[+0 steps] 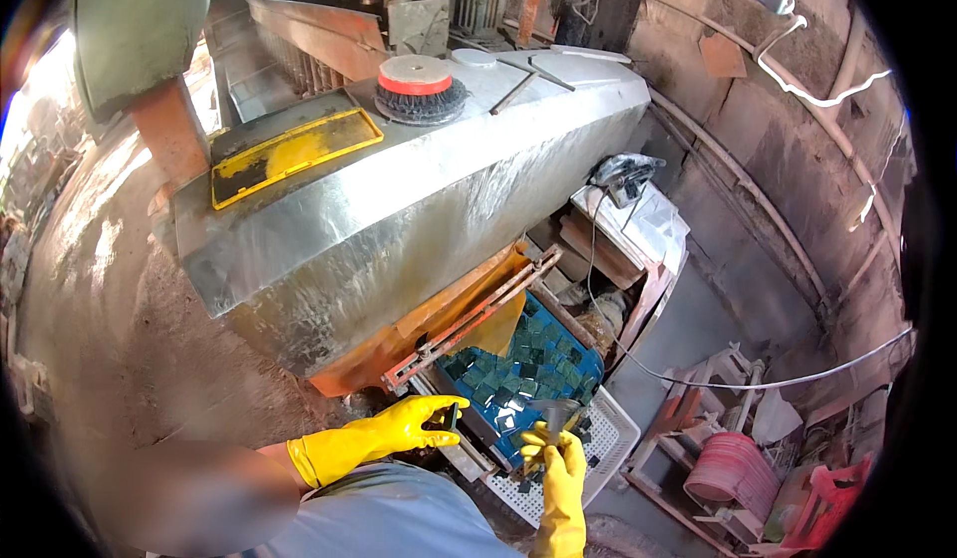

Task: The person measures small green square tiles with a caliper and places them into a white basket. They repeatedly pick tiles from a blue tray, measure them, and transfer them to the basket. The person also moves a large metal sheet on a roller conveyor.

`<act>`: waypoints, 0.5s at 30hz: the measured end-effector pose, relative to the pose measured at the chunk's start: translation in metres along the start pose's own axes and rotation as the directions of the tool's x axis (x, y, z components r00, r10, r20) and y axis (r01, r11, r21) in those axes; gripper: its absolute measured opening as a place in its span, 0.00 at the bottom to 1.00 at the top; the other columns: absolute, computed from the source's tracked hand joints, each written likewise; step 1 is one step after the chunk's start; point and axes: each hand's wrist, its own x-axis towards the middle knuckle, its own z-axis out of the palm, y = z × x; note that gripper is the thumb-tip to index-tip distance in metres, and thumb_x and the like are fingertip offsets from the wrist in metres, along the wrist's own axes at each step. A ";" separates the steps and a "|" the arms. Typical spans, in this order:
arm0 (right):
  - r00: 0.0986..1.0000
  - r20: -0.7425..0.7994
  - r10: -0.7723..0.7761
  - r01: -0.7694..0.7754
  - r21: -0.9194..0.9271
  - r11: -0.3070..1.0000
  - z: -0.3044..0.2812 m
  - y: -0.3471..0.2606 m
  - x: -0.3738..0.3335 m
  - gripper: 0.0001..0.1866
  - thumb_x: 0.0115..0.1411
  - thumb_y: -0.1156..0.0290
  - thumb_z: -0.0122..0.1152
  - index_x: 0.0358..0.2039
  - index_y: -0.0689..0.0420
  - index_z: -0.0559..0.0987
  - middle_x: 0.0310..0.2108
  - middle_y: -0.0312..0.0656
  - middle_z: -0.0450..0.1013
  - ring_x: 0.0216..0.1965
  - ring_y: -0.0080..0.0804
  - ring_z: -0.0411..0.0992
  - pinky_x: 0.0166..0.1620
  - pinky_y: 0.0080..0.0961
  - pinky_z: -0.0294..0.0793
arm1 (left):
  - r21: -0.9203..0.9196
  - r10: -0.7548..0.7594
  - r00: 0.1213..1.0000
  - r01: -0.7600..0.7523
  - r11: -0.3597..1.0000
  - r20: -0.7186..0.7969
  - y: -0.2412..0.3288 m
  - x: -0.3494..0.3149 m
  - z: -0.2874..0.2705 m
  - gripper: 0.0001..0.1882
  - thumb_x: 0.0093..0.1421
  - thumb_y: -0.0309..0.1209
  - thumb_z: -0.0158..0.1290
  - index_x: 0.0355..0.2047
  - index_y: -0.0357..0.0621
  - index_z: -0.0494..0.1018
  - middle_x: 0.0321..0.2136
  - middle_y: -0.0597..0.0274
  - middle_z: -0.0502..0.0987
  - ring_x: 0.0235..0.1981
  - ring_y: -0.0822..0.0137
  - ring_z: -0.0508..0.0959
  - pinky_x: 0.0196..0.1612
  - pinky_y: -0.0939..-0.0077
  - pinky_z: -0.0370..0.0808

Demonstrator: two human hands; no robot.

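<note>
My left hand (404,428), in a yellow rubber glove, pinches a small dark tile (451,418) between thumb and fingers. It is beside the near left edge of a blue tub (488,433). My right hand (560,466), gloved the same way, is closed on a grey flat-bladed tool (555,414) over the tub's near right corner; the grip hides its handle. Many square dark green tiles (523,359) lie in the tub, wet and shiny. Below it, a white perforated crate (613,436) holds several dark pieces.
A long metal machine housing (419,199) stands ahead, with a round brush (419,90) and a yellow-framed tray (299,154) on top. A reddish metal bar (478,319) crosses beside the tub. A cable (718,386) hangs at right, above pink baskets (733,473).
</note>
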 end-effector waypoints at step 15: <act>0.965 -0.076 0.253 -0.258 -0.469 0.845 -0.004 0.035 -0.005 0.21 0.67 0.51 0.64 0.36 0.60 0.83 0.20 0.38 0.77 0.20 0.23 0.75 0.28 0.24 0.72 | -0.051 -0.104 0.993 0.107 0.993 0.050 -0.015 0.003 0.018 0.35 0.61 0.27 0.68 0.68 0.45 0.68 0.55 0.59 0.79 0.57 0.70 0.75 0.62 0.70 0.70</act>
